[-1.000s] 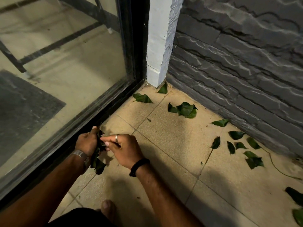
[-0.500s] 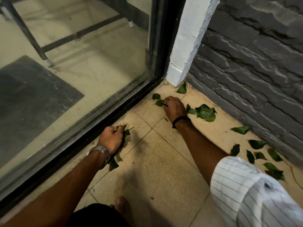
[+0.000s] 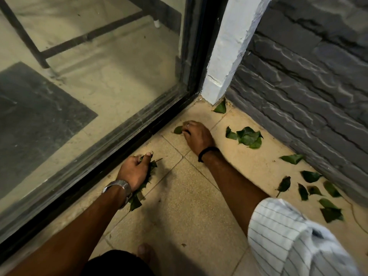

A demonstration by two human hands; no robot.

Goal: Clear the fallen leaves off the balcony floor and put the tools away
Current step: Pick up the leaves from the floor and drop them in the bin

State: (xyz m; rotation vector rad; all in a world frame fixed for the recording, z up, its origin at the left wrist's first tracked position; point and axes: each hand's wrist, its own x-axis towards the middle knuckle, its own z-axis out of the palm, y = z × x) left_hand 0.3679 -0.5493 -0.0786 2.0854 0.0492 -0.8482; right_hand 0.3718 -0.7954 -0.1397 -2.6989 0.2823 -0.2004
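- Left hand (image 3: 133, 171): rests low on the balcony floor (image 3: 185, 212) beside the black door frame (image 3: 111, 148); its fingers are curled tight around a bunch of gathered leaves (image 3: 137, 198), whose tips stick out below the wrist and past the thumb. This bunch is the part of the job already done.
- Right hand (image 3: 197, 136): reaches toward the corner, fingers bent down onto a single leaf (image 3: 178, 129) lying on the tile; the leaf looks pinched, though the fingertips are hidden under the hand.
- Leaves not yet collected: one corner leaf (image 3: 220, 107) at the foot of the white pillar (image 3: 229, 56); a small cluster (image 3: 249, 137) just right of the right hand; a scattered group (image 3: 310, 188) along the base of the grey stone wall (image 3: 308, 86).
- Judgement of progress: collection is under way but well short of complete, as more leaves appear to lie on the floor than in the hand.
- Tools: none are visible, so putting them away cannot be assessed and presumably remains to be done.
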